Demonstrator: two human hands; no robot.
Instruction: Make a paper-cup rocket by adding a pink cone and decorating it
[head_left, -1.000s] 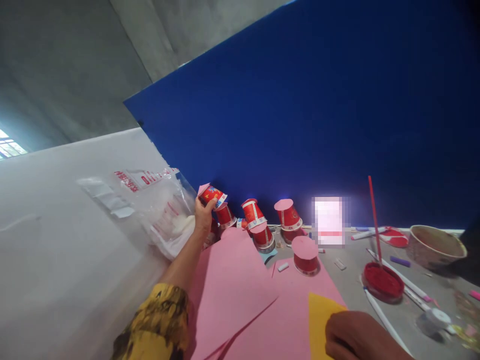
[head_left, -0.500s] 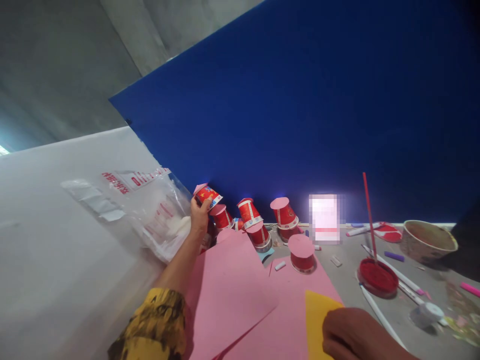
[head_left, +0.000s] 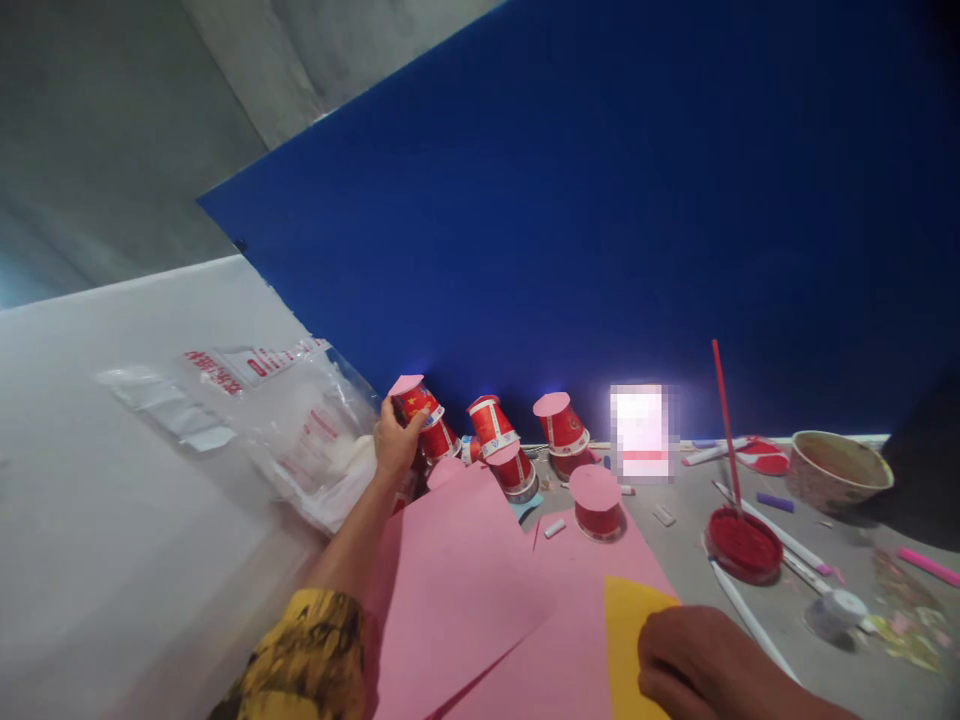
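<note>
My left hand (head_left: pixel 391 444) reaches far forward and grips a red paper cup (head_left: pixel 412 399) with a pink paper top, held over another stacked red cup (head_left: pixel 441 440) by the blue board. More upside-down red cups (head_left: pixel 489 424) (head_left: pixel 559 423) stand along the board, and one pink-topped cup (head_left: pixel 596 503) sits on the pink paper sheets (head_left: pixel 465 580). My right hand (head_left: pixel 705 665) rests at the bottom edge on a yellow paper sheet (head_left: pixel 626 635), fingers curled.
A clear plastic bag (head_left: pixel 285 420) lies against the white wall at left. A tall blue board (head_left: pixel 600 220) backs the grey table. A red paint dish (head_left: pixel 742 543) with a red stick, a paper bowl (head_left: pixel 838 470), markers (head_left: pixel 750 620) and scraps lie to the right.
My left hand has turned the held cup more upright and lowered it onto the stacked cup. The view has drifted right, so everything sits slightly further left.
</note>
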